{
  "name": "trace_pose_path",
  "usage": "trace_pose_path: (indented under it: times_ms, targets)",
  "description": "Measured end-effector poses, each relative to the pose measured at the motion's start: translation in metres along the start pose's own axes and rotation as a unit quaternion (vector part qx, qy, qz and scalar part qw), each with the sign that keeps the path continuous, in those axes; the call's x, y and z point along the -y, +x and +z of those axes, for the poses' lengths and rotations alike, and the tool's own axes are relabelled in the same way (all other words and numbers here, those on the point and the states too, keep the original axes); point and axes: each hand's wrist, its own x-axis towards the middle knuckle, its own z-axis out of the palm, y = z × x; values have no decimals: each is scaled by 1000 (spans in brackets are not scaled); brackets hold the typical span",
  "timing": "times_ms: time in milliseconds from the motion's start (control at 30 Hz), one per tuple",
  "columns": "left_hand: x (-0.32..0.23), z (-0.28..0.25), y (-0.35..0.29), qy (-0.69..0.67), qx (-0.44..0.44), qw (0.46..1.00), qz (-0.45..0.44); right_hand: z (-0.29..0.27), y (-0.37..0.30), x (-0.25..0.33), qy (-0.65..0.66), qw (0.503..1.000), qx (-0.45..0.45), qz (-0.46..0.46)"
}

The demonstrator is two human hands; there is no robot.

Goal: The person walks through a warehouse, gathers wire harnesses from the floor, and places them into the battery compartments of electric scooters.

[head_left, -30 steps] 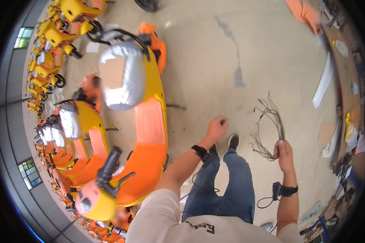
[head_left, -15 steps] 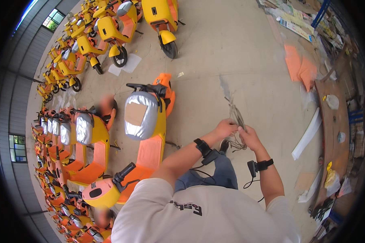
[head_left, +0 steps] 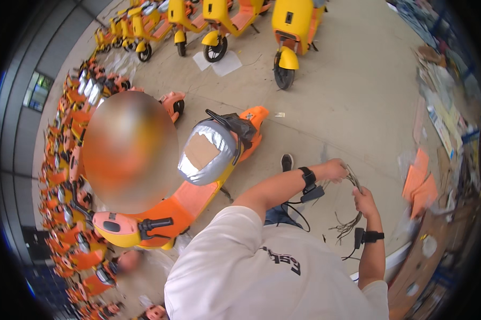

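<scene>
Both hands, left point(head_left: 334, 169) and right point(head_left: 364, 201), grip closed on wire bundle point(head_left: 353, 198); bundle hangs lengthwise, ends downward.

Bare grey concrete floor point(head_left: 358, 90); rows of yellow-orange scooters point(head_left: 91, 106) at 9 to 12 o'clock; flattened cardboard pile point(head_left: 438, 106) at 3 o'clock.

A bundle of thin grey-brown wires point(head_left: 352, 184) is held up in the air between the two hands, above the grey concrete floor point(head_left: 358, 96). Its upper part is gathered tight and runs as a short straight strand from the left hand point(head_left: 334, 169) down to the right hand point(head_left: 365, 201). Below the right hand, the loose ends spread out and hang in a messy fan.
</scene>
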Motion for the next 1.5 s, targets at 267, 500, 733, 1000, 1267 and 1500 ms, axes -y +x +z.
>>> trace_pose_path:
  times_ms: [267,500,733,1000,1267,1500]
  targets:
    - [-39,-179,171,598,27,781,181,-85,136,45,130,982,-117,65]
    - [-105,-283,268,183,-94,972,-113,-195,261,81,195,952,-226,69]
    - [-177,-385,385,186,-232,940,-165,-324,431,154,283,932,-215,69]
    - [-150,-497,500,141,-300,869,-366,-375,633,152,281,943,-128,124]
    - [-86,-663,666,526,-138,768,-339,-382,787,190,305,933,-176,77]
    - [-32,-707,817,559,-173,742,-326,-370,839,169,253,931,-261,44]
